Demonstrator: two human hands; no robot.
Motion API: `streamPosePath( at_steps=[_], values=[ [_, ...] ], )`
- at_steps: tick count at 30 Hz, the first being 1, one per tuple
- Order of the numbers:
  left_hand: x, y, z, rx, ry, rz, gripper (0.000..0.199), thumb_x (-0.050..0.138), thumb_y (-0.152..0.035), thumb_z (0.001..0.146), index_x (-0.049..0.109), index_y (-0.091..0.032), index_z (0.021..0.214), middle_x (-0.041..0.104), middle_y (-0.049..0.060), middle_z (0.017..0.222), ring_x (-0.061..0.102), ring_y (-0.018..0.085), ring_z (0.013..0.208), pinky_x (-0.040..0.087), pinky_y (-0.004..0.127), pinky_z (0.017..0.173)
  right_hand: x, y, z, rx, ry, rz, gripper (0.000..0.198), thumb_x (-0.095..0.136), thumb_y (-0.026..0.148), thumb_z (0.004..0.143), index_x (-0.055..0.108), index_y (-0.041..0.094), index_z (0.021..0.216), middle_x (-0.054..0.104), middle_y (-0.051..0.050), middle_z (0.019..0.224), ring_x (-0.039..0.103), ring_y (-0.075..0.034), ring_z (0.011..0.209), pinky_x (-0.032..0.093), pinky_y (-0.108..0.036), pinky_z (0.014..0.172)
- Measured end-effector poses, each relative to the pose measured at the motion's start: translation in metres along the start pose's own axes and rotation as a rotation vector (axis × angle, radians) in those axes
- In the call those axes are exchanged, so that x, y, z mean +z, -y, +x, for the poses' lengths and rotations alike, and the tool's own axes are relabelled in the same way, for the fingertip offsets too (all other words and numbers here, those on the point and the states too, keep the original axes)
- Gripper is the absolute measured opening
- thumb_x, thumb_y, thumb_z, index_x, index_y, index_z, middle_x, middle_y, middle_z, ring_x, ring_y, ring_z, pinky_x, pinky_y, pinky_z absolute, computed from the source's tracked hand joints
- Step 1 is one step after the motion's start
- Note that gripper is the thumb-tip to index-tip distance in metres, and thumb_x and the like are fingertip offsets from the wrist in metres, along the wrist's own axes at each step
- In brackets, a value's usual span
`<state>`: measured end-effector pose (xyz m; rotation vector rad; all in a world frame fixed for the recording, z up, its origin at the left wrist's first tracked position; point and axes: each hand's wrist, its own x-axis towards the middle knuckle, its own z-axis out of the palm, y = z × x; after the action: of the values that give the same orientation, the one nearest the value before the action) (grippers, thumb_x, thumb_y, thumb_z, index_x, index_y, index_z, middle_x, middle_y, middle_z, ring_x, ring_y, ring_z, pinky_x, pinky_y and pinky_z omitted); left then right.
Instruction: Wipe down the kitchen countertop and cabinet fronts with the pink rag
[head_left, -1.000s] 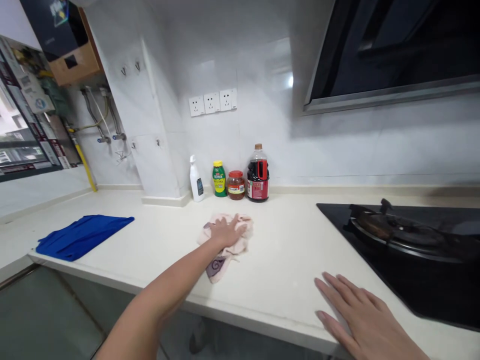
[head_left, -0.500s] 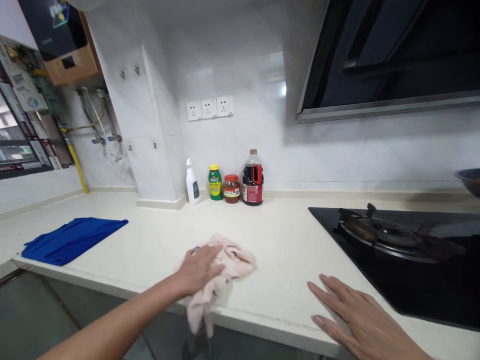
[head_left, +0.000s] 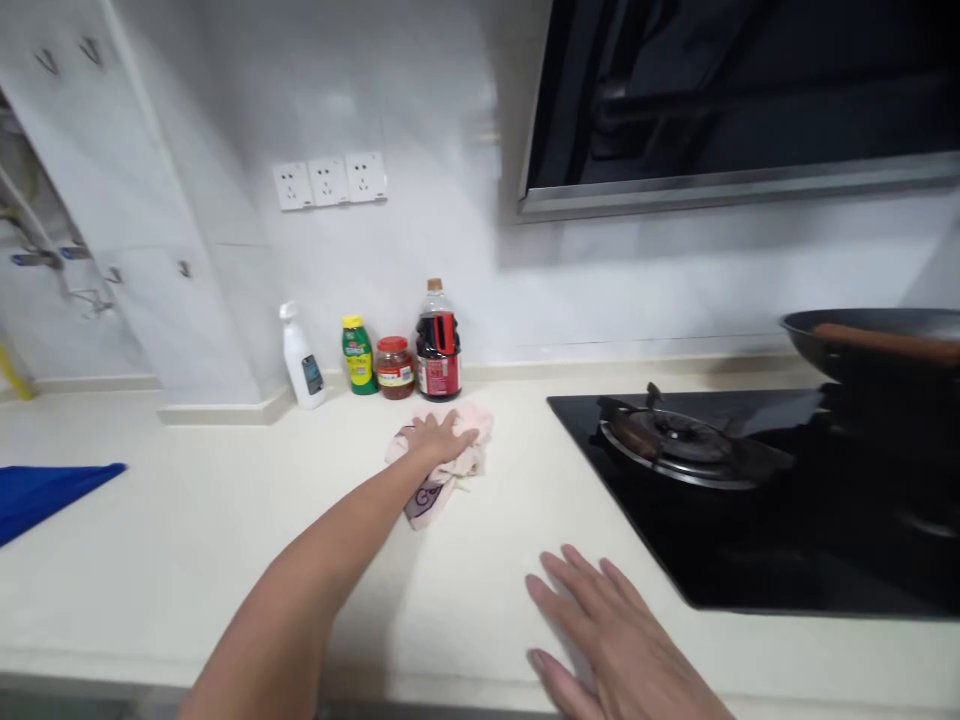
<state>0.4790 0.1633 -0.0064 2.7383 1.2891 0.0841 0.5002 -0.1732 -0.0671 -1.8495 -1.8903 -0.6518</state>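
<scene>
My left hand (head_left: 436,440) presses down on a crumpled pale pink cloth (head_left: 474,430), its fingers bent over the fabric. One corner of the cloth with a purple pattern lies toward me. The cloth rests on the white countertop (head_left: 247,540), just in front of a dark sauce bottle (head_left: 439,365) with a red handle. My right hand (head_left: 607,640) is open with its fingers spread, low over the counter near the front edge; whether it touches the surface I cannot tell. It holds nothing.
Along the wall stand a white spray bottle (head_left: 302,360), a green bottle with a yellow cap (head_left: 358,357) and a red-lidded jar (head_left: 394,370). A black gas hob (head_left: 750,560) with a wok (head_left: 832,345) is on the right. A blue cloth (head_left: 45,492) lies far left. A range hood (head_left: 720,200) hangs above.
My left hand has pushed the pink cloth from the counter's front edge back toward the bottles. The view has turned right, bringing more of the hob and the wok into sight.
</scene>
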Motion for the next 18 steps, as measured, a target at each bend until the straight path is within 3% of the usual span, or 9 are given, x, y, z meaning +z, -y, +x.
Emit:
streamPosePath(
  at_steps=[4,8,11,15,18],
  values=[
    [0.014,-0.085,0.009,0.220,0.047,-0.029,0.084,0.026,-0.083,0.084,0.030,-0.042,0.156,0.026,0.009,0.167,0.020,0.046,0.151,0.014,0.072,0.113,-0.013,0.006,0.009,0.052,0.033,0.051,0.044,0.065,0.035,0.088,0.061,0.023,0.130,0.067,-0.012,0.123,0.061,-0.034,0.119,0.051,-0.058,0.100],
    [0.024,-0.132,-0.017,0.390,0.084,-0.049,0.081,0.032,-0.080,0.083,0.031,-0.043,0.155,0.027,0.007,0.167,0.021,0.045,0.150,0.017,0.069,0.114,-0.019,0.010,0.010,0.154,0.024,0.178,0.022,0.062,0.027,0.088,0.064,0.023,0.109,0.062,-0.009,0.104,0.062,-0.026,0.096,0.055,-0.051,0.087],
    [0.026,-0.136,-0.050,0.458,0.094,-0.061,0.079,0.032,-0.076,0.086,0.033,-0.039,0.155,0.027,0.008,0.167,0.022,0.044,0.150,0.018,0.067,0.114,-0.017,0.009,0.000,0.215,-0.184,0.245,0.013,0.057,0.024,0.090,0.061,0.022,0.103,0.055,-0.010,0.105,0.058,-0.025,0.099,0.054,-0.044,0.081],
    [0.025,-0.123,-0.111,0.555,0.101,-0.073,0.073,0.035,-0.073,0.087,0.039,-0.041,0.152,0.026,0.005,0.167,0.020,0.040,0.152,0.016,0.064,0.118,-0.012,0.006,-0.013,0.161,-0.531,0.201,0.018,0.056,0.022,0.088,0.060,0.024,0.106,0.050,-0.010,0.117,0.050,-0.030,0.116,0.042,-0.056,0.101],
    [0.022,-0.109,-0.159,0.662,0.151,-0.112,0.071,0.038,-0.074,0.087,0.041,-0.043,0.150,0.023,0.004,0.169,0.017,0.042,0.153,0.012,0.068,0.117,-0.009,0.003,-0.016,0.300,-0.651,0.209,0.017,0.051,0.026,0.093,0.061,0.023,0.106,0.049,-0.011,0.123,0.046,-0.032,0.122,0.038,-0.057,0.103]
  ],
)
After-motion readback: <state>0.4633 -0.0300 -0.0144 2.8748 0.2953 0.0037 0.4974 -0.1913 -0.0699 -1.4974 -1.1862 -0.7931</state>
